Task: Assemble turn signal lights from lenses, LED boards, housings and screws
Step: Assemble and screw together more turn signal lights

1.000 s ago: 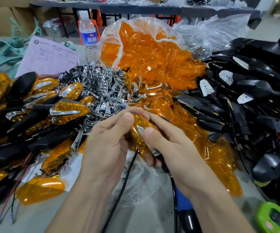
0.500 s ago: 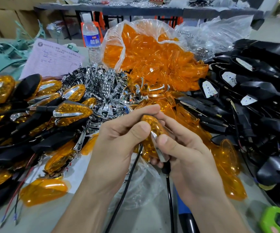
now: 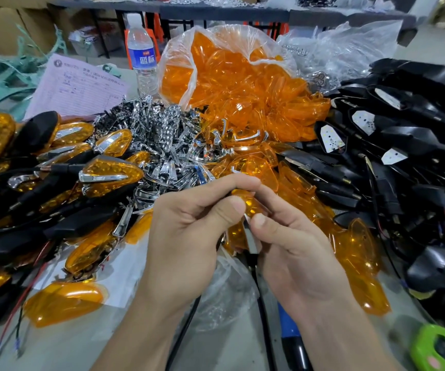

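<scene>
- The left hand point(image 3: 183, 231) pinches the amber lens point(image 3: 250, 203) between thumb and forefinger, at the view's centre
- The right hand point(image 3: 296, 253) curls round it from 4 o'clock, thumb pressing the chrome trim point(image 3: 250, 235)
- Best to seat the trim's tip first, then press evenly along it; the black housings point(image 3: 403, 162) wait at 3 o'clock

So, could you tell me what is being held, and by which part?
One amber turn signal: the left hand pinches its upper end, the right hand its side by the chrome trim.
</scene>
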